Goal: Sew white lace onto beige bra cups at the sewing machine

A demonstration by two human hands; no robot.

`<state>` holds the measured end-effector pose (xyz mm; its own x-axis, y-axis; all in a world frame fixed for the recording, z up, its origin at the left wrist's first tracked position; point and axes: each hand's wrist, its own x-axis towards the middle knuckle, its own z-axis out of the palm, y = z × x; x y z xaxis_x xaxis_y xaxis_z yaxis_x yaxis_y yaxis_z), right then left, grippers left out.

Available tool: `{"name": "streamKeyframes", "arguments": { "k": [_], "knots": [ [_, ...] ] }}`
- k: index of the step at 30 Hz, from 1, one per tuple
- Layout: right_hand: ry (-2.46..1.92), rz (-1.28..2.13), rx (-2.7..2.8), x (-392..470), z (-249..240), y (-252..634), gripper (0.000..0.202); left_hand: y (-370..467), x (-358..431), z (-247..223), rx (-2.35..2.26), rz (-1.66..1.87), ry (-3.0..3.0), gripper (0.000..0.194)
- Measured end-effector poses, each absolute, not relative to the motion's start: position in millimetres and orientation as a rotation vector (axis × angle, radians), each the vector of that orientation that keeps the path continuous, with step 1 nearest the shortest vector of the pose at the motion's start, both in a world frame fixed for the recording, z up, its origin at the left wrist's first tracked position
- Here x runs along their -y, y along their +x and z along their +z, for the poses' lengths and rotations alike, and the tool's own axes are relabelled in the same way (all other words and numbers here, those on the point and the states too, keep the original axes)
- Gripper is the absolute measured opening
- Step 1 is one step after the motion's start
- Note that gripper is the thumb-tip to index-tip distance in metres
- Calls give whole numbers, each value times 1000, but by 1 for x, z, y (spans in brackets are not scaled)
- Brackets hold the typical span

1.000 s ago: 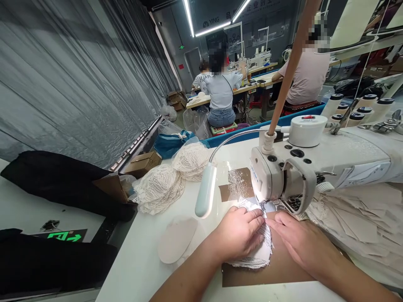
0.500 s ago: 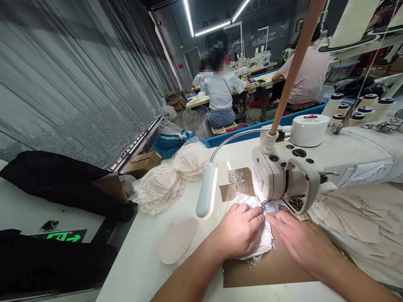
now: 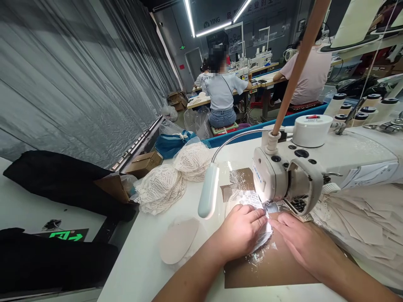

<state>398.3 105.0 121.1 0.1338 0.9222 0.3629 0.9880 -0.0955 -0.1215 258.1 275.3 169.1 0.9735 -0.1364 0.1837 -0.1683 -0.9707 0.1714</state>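
Two stacks of lace cups (image 3: 171, 180) sit at the left of the bench (image 3: 141, 260). Next, the left hand (image 3: 241, 230) lies flat, fingers spread, pressing a lace piece (image 3: 248, 199) under the sewing machine (image 3: 292, 176). Beside it, the right hand (image 3: 299, 241) lies flat too, holding nothing.

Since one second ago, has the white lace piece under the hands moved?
Yes. The lace piece has fed away from the person, past the sewing machine head: more shows beyond the left hand, less trails behind.
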Motion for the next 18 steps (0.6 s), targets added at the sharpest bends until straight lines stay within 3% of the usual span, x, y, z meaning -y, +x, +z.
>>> {"name": "streamKeyframes", "arguments": {
  "k": [11,18],
  "knots": [
    [-2123,-275,1958,-107,137,400,47,260,-277,171,77,335,2925,35],
    [-2244,-267,1855,-109,120,399,55,257,-276,175,-21,303,2985,36]
  ]
}}
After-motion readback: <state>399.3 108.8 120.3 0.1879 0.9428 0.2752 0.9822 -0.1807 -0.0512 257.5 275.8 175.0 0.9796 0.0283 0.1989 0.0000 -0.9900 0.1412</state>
